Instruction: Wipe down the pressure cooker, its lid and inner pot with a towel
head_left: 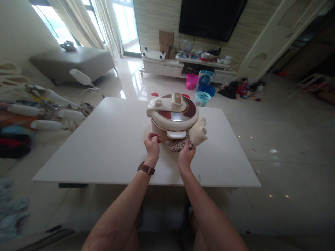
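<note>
A cream and brown electric pressure cooker (172,116) stands on the white table (110,146), lid closed. My left hand (152,143), with a brown watch on the wrist, rests against the cooker's lower left side with its fingers curled. My right hand (186,153) grips a cream cloth with a leopard-print edge (196,134) and presses it against the cooker's lower right side.
A drying rack with clothes (39,111) stands left of the table. Beyond are a grey sofa (73,62), a TV cabinet (183,66) with clutter, pink and blue baskets (202,98) on the glossy floor, and a doorway at the right.
</note>
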Available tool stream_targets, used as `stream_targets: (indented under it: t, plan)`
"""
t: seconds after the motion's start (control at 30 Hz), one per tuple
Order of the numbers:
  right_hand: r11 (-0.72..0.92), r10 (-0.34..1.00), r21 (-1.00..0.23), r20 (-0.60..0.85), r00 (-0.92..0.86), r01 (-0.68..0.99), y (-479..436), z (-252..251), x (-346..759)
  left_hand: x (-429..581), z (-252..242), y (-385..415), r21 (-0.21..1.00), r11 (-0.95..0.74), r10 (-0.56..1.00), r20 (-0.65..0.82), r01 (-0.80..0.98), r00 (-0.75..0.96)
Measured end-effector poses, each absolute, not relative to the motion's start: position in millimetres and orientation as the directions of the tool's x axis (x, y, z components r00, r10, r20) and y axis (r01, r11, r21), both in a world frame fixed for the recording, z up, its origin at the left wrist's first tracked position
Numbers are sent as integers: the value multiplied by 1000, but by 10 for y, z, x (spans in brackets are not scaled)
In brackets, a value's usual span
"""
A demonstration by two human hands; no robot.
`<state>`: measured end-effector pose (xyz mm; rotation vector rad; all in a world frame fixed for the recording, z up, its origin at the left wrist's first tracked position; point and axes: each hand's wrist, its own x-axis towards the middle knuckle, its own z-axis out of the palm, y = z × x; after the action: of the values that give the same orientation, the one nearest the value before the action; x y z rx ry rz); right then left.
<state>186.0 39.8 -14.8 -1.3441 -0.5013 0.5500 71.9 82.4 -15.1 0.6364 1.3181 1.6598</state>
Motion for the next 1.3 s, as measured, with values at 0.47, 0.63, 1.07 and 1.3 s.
stream_targets:
  t: [0.47, 0.63, 1.07, 1.3]
  plan:
    - [92, 628, -996, 42, 777, -21, 434, -93, 1991, 778, -237, 890, 943, -19, 883, -140, -333, -447]
    - [87, 636, -986, -52, 770, -139, 332, -176, 1838, 794, -226, 875, 942, -25, 881, -137, -334, -452]
    - [132, 601, -991, 84, 795, 5, 352, -52, 2115, 480, -138, 968, 934, -72, 782, -165, -350, -601]
    - [187, 752, -910, 375, 542, 370, 538, -118, 2400, 583, -150, 927, 932, -54, 812, -169, -360, -559]
